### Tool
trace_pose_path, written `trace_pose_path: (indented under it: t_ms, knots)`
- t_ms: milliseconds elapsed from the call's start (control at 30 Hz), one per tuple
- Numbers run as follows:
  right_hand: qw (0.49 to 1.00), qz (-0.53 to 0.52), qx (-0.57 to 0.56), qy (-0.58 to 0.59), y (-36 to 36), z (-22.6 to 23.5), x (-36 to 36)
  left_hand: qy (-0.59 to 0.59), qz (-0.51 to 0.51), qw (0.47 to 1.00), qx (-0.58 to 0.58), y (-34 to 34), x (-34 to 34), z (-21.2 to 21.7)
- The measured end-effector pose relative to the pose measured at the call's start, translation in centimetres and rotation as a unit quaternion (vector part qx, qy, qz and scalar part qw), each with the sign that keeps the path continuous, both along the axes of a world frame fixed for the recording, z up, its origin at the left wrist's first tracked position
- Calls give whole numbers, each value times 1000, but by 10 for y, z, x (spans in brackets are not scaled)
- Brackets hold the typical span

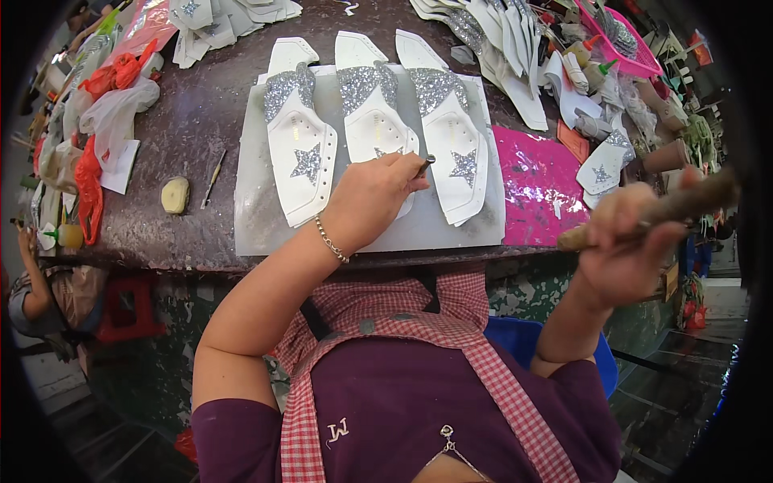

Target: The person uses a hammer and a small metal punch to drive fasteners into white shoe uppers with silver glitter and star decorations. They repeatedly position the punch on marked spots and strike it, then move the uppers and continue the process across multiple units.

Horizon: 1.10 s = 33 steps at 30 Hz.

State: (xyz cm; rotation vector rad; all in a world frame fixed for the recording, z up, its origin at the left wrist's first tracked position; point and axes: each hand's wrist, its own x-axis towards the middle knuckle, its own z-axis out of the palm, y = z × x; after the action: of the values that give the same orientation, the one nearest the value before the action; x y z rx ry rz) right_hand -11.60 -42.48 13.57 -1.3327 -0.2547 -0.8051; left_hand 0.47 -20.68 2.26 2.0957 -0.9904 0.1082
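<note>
Nearest the lens: purple shirt under a red-checked apron (378,346). Above it, left hand (372,201), bracelet at the wrist, fingers pinched around a small metal punch (424,166) set upright on the middle shoe upper (372,113), likely to steady the tip on its mark. Right hand (624,237) raised off to the side, clenched around a wooden-handled hammer (660,209), apparently poised over the punch. Three white uppers side by side on a grey cutting mat (258,217), each with a glitter band and silver star, laid flat for easy reach. One pink sheet (535,185) just beside the mat; stacks of further cut pieces (499,48) along the far table edge.
</note>
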Motion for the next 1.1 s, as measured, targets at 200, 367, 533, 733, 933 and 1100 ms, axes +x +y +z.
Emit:
trace_pose_path:
  t_ms: [200,367,533,733,933,1100]
  knots:
    - [876,-81,-424,213,-18,-25,3,13,42,999,4,2,0,-6]
    - [923,-60,-230,304,-25,-31,-14,214,70,970,-95,10,-3,-3]
    - [919,-58,-239,310,-23,-42,-20,187,35,981,-39,18,-2,-5]
    - [921,-29,-241,307,-13,-44,-19,161,46,985,-29,16,-4,-7]
    - [945,-20,-174,276,-17,-42,-15,131,-14,991,-24,20,2,3]
    - [963,3,-124,239,-9,-20,-10,65,-44,997,-9,23,1,4]
